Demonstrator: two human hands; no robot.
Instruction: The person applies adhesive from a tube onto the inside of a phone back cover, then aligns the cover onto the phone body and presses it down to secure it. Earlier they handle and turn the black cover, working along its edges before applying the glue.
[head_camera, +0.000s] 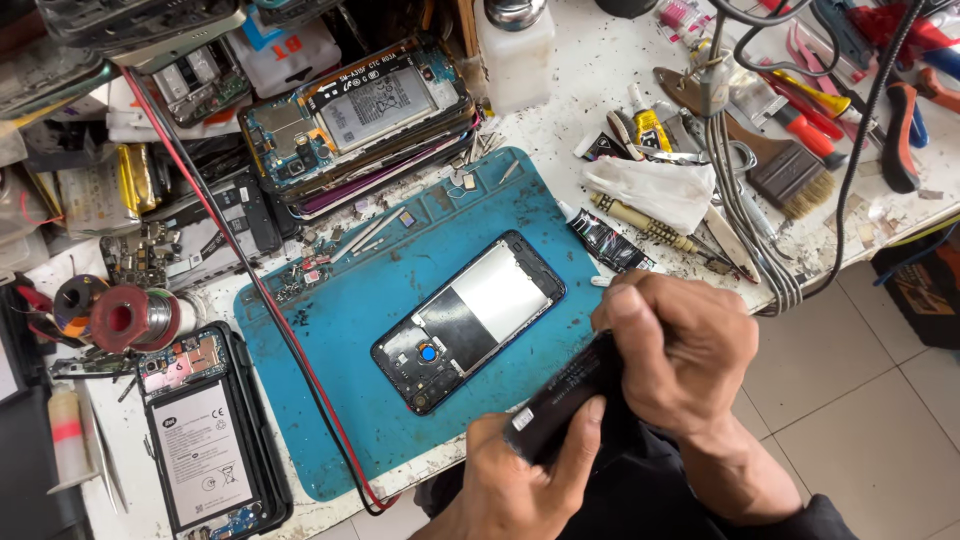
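Note:
My left hand (520, 480) and my right hand (680, 345) both grip a flat black phone battery (562, 405) just off the table's near edge. The left thumb presses its lower end and the right hand wraps its upper end. Beyond the hands, an opened phone body (468, 318) with its battery bay bare lies at an angle on a blue work mat (330, 420).
A stack of opened phones (360, 125) sits behind the mat. Another opened phone with a white battery (205, 440) lies at front left. A red cable (250, 275) crosses the mat. A brush (790, 170), screwdrivers, tweezers and a white bottle (515, 45) crowd the back right. Solder spools (115, 315) stand left.

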